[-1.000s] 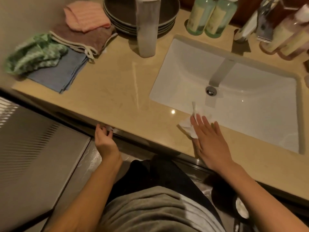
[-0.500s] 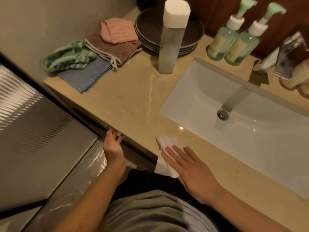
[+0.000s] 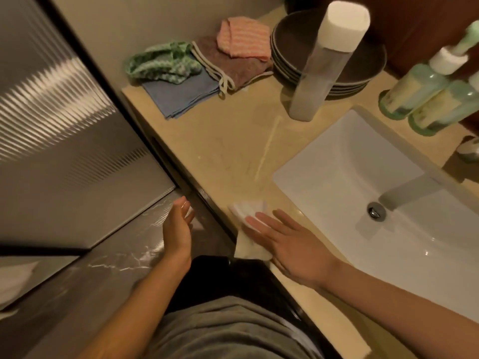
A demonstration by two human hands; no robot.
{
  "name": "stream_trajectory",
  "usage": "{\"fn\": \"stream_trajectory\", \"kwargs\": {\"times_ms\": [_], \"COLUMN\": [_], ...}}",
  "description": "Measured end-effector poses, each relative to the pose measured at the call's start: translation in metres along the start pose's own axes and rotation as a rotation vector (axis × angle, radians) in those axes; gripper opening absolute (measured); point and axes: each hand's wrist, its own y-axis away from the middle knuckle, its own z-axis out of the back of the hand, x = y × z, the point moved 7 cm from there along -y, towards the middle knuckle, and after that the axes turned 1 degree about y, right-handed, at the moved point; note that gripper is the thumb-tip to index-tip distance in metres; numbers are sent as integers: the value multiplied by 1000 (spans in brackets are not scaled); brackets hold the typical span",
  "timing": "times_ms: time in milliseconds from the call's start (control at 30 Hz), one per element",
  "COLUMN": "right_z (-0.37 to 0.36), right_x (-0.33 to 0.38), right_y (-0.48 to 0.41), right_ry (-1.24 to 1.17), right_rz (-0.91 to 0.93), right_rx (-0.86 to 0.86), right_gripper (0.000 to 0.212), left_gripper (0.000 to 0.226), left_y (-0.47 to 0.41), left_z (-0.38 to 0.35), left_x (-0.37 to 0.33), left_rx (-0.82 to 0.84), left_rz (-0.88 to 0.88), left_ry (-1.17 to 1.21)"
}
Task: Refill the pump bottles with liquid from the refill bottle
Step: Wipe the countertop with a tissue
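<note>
My right hand [image 3: 293,244] presses a tissue [image 3: 246,208] flat on the tabletop [image 3: 233,151] edge, fingers straight. My left hand [image 3: 177,229] hangs curled, and I cannot tell its grip. The refill bottle [image 3: 324,66] stands capped left of the sink [image 3: 363,164], pump bottles [image 3: 412,92] behind the sink.

Single head-worn wide-angle view, looking steeply down and forward, close over the counter [image 3: 228,151] edge at frame centre.
</note>
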Motion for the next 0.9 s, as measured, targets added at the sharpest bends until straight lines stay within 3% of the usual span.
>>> {"fn": "stream_trajectory", "kwargs": {"times_ms": [100, 233, 567, 633, 767, 900], "right_z": [18, 28, 13, 17, 38, 39], "right_x": [5, 6, 2, -5, -29, -38], "right_y": [-61, -102, 7, 25, 42, 19], "right_ry": [-56, -81, -168, -228, -372, -339], "right_rz": [-5, -120, -261, -372, -669, -897], "right_rx": [-47, -82, -44, -45, -216, -251], "right_gripper": [58, 50, 56, 59, 62, 64], "left_gripper": [21, 25, 42, 38, 35, 40], "left_y": [5, 8, -13, -26, -59, -93], "left_z": [10, 13, -5, -12, -7, 6], "left_x": [-2, -2, 11, 3, -8, -32], "left_rx": [-48, -98, 1, 59, 99, 152], "left_rz": [3, -9, 66, 60, 72, 52], "left_ry": [18, 42, 3, 4, -23, -97]}}
